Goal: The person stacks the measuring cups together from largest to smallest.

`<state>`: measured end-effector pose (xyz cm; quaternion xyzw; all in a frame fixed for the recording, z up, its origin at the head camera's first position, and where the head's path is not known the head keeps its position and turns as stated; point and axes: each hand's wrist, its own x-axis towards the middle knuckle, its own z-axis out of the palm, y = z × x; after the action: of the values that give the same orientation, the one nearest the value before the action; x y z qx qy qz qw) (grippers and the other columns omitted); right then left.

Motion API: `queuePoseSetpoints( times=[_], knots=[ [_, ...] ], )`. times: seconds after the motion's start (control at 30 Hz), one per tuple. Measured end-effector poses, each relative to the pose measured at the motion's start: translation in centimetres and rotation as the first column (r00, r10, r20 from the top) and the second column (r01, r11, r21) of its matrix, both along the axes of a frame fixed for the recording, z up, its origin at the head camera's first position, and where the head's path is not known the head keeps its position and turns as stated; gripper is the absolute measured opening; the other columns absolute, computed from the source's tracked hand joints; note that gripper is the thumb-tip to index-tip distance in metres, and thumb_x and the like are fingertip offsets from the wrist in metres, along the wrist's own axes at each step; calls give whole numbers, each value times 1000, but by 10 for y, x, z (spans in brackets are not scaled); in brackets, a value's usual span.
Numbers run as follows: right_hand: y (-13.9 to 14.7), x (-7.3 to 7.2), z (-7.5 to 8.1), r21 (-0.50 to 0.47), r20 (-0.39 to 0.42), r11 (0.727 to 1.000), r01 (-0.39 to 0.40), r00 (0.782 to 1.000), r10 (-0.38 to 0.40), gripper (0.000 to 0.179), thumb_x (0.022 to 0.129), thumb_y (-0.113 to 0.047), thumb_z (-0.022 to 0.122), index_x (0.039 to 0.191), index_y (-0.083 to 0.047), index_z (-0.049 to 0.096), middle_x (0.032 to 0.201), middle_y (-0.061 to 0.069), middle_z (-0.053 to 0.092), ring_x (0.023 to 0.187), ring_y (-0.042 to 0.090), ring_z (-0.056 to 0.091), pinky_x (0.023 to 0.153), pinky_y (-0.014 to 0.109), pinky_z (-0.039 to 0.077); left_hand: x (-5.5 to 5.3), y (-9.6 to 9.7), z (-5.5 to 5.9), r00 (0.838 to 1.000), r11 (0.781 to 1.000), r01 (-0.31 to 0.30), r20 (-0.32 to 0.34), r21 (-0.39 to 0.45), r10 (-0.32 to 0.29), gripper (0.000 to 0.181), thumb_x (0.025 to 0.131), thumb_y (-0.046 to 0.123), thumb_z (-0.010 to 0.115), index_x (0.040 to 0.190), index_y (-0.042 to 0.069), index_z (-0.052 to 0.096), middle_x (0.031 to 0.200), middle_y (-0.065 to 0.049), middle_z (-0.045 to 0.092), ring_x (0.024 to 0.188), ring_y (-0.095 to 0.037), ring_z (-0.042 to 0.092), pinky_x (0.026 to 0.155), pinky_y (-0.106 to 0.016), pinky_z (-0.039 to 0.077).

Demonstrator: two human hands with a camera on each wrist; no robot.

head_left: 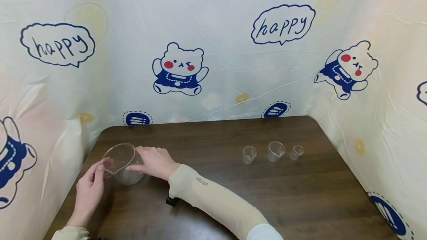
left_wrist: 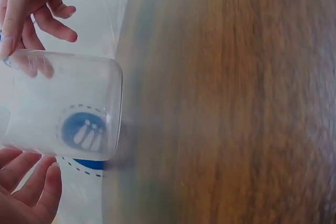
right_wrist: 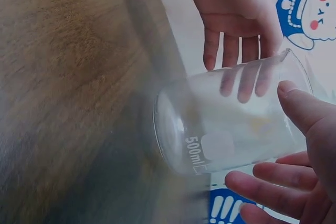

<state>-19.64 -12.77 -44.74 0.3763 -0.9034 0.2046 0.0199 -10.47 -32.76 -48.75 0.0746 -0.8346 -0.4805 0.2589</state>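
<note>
A large clear glass beaker (head_left: pixel 130 177) with a pouring spout is at the left of the table, between both hands. It stands roughly upright, and white "500ml" lettering shows on its side in the right wrist view. My left hand (head_left: pixel 89 188) holds the spout side, thumb near the spout and fingers seen behind the glass. On the opposite side, my right hand (head_left: pixel 156 162) grips the beaker near its rim, with the thumb on the near face and the fingers reaching round behind. Nothing shows inside the beaker.
Three small glass beakers stand in a row at the right: one at the left end (head_left: pixel 248 155), a larger middle one (head_left: pixel 275 152) and the smallest (head_left: pixel 296 152). The dark wooden table (head_left: pixel 233 188) is enclosed by a printed cloth curtain (head_left: pixel 227 66).
</note>
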Motion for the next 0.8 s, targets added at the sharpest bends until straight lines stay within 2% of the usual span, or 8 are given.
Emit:
queuePoseSetpoints(
  times=[0.17,0.37,0.63,0.8],
  knots=[
    [13,0,7,-25,54,999,-24,998,26,60,91,-67,67,136,-28,64,119,-15,72,94,-4,67,68,10,45,3,9,6,999,998,26,-29,-49,-28,32,111,11,47,131,-5,67,117,31,65,98,14,63,75,-8,52],
    [30,-1,12,-53,74,998,-39,996,43,60,91,-65,69,137,-26,63,120,-14,72,94,-4,67,72,9,46,5,21,11,995,992,76,-61,-104,-83,30,110,7,50,131,-4,67,119,33,63,100,16,62,76,-7,50],
    [57,-3,20,-79,88,996,-49,995,56,61,92,-63,69,138,-23,63,122,-11,73,98,0,69,79,11,50,4,37,15,979,976,166,-95,-142,-180,31,107,1,53,134,-3,66,125,31,61,100,18,61,78,-6,49],
    [71,-1,25,-72,101,997,-42,994,49,62,92,-63,69,138,-23,64,124,-11,73,101,1,69,83,14,52,4,46,14,972,967,193,-105,-169,-212,33,104,-2,55,136,-3,65,126,31,60,100,20,60,79,-4,48]
  ],
)
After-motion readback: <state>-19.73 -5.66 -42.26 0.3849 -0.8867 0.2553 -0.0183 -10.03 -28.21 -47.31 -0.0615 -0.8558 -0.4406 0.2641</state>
